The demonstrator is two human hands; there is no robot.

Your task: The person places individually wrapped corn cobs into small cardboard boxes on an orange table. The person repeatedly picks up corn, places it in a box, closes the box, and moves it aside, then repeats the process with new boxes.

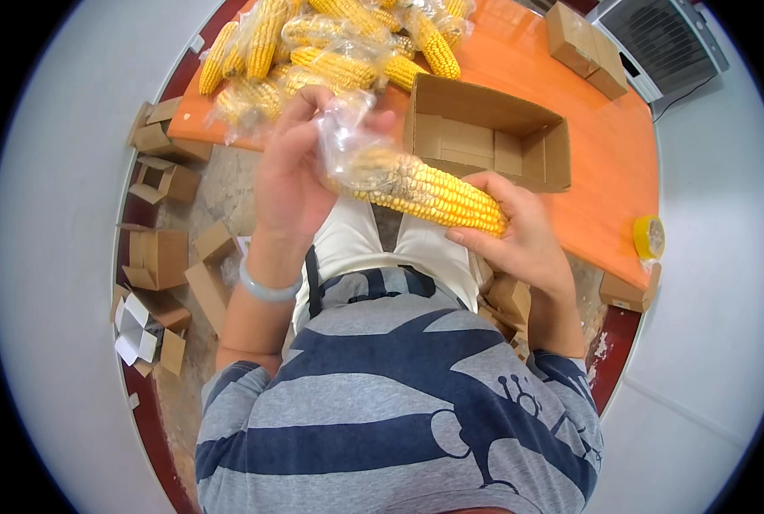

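A yellow corn cob point(446, 196) is held up in front of me, tilted down to the right, with pale, greyish kernels towards its left end. My right hand point(517, 225) grips the bright yellow right end between thumb and fingers. Around the cob's left end sits a clear plastic bag point(350, 138), crumpled and partly blurred. The fingers of my left hand point(298, 160) are on this bag, the thumb and fingertips partly hidden behind the film. Just beyond the cob, an open cardboard box point(491, 173) stands on the orange table point(603, 173); the visible inside holds nothing.
A heap of corn cobs point(337, 64), many in clear bags, covers the table's far left. At the far right are a closed carton point(581, 48) and an air cooler point(658, 38). Yellow tape point(648, 236) lies near the right edge. Several opened cartons point(157, 254) litter the floor at left.
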